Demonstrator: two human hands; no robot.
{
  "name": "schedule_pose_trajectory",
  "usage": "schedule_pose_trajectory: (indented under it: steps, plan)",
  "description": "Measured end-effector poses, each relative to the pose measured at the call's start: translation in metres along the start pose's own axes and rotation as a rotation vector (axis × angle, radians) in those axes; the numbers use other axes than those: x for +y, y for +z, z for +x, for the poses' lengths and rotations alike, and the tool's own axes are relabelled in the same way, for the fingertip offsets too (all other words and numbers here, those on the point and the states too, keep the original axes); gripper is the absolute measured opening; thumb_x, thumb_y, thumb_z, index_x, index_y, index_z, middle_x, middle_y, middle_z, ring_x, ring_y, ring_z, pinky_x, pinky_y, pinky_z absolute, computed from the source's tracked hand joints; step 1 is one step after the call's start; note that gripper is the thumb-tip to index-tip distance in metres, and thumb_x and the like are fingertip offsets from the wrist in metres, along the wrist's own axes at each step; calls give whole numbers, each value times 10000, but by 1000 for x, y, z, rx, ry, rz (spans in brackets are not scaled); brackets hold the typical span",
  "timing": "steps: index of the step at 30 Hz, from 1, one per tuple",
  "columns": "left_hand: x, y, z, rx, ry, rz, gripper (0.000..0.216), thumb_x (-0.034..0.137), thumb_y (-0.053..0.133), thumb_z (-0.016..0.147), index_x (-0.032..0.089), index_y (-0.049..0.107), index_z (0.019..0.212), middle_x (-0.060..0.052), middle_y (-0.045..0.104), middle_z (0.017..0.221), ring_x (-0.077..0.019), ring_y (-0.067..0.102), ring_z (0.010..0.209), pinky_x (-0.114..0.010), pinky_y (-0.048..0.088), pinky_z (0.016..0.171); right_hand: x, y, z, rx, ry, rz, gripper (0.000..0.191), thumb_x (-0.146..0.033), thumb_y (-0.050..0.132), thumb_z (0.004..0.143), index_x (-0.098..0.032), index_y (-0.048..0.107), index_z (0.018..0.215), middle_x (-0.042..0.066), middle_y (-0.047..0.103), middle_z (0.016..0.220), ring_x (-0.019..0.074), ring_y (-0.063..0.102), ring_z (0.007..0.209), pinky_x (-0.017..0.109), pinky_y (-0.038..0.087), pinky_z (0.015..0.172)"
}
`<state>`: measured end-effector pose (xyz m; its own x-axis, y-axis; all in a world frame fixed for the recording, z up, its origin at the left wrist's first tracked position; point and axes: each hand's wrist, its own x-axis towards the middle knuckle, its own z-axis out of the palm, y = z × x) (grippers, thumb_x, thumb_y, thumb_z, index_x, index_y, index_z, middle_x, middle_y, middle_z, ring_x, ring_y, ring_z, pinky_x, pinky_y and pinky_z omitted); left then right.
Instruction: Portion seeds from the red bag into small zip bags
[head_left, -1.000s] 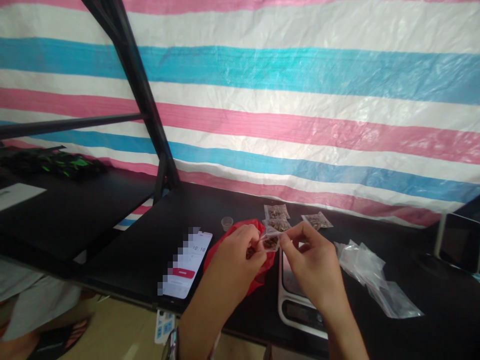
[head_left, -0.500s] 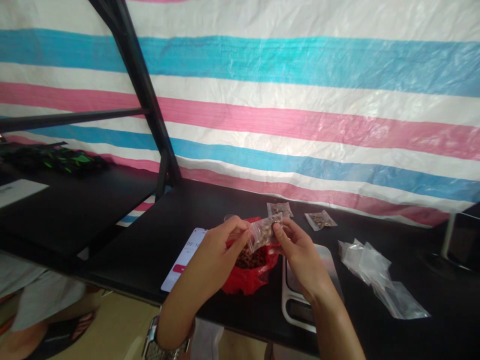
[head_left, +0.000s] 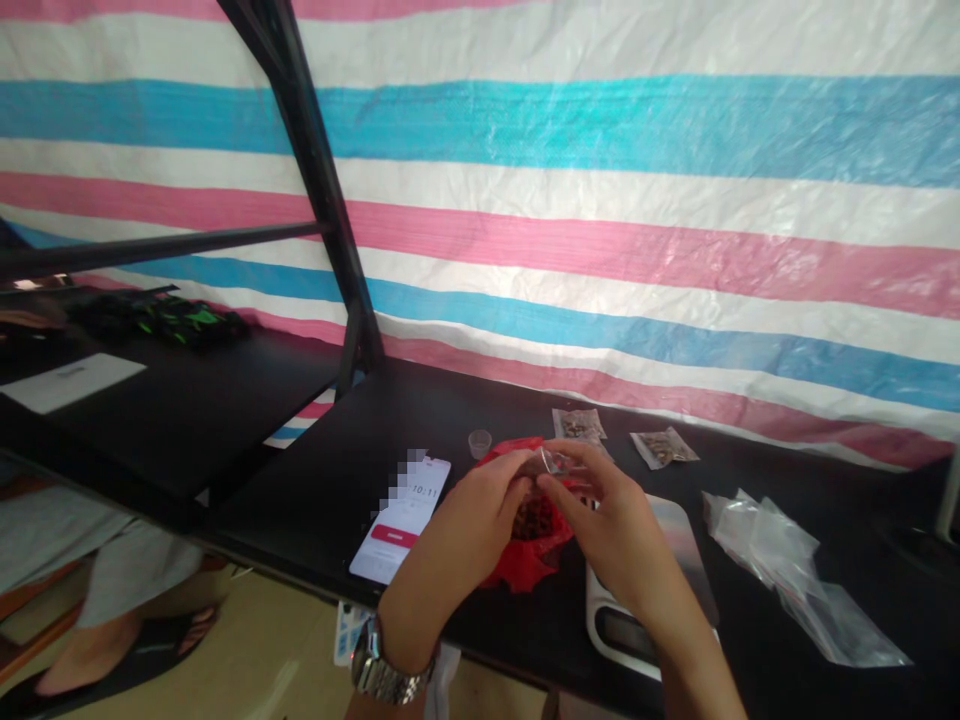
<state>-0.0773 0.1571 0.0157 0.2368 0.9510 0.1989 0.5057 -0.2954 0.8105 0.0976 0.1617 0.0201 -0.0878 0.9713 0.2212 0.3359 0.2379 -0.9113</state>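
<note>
Both your hands have closed in since the earlier frame, and the small clear bag has dropped lower, now mostly hidden behind your fingers, just above the mouth of the red plastic bag. Your left hand and right hand meet there, with the fingers of each closed on the clear bag, pinching it from either side. You can't see what's inside it from here. Directly below your hands, the brown pieces sit in the red bag. A metal wristwatch circles your left wrist.

At upper centre of the table, the small plastic cup stands by the red bag, and 2 filled small bags of brown pieces lie flat to the right of it. A phone lies left of your hands, its clock showing 10:11. Under your right forearm is a digital scale. Further right lies a loose heap of empty clear bags. A striped tarp fills the background.
</note>
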Motion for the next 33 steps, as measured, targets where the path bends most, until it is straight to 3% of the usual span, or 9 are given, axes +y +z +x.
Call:
schedule_pose_trajectory:
  steps: [8, 15, 20, 33]
  plan:
    - [-8, -9, 0, -43, -13, -30, 416, 218, 433, 1085, 253, 688, 1411, -74, 792, 1354, -234, 760, 1208, -329, 567, 1021, 2, 4, 1, 39, -19, 34, 276, -373, 685, 942, -245, 787, 1164, 65, 837, 1062, 233, 796, 921, 332, 626, 842]
    - [-1, -12, -2, -16, 22, -22, 438, 225, 392, 1099, 252, 713, 1395, -56, 814, 1309, -211, 772, 1204, -285, 572, 1009, -2, -2, -3, 82, -63, 11, 239, -373, 719, 954, -273, 801, 1155, 48, 837, 1091, 219, 794, 938, 328, 629, 882]
    - [-4, -12, 0, 14, 27, -12, 439, 208, 402, 1083, 241, 730, 1373, -54, 810, 1320, -215, 768, 1213, -281, 572, 1008, 1, 4, -1, 55, -30, 99, 218, -341, 713, 941, -259, 807, 1120, 59, 843, 1049, 225, 805, 883, 317, 636, 801]
    - [-7, -18, -3, -52, -40, 4, 433, 184, 453, 1047, 272, 765, 1334, -43, 818, 1312, -231, 774, 1206, -291, 563, 1021, -2, 6, -2, 44, 11, 140, 228, -342, 711, 931, -246, 796, 1119, 73, 843, 1057, 243, 817, 901, 317, 644, 778]
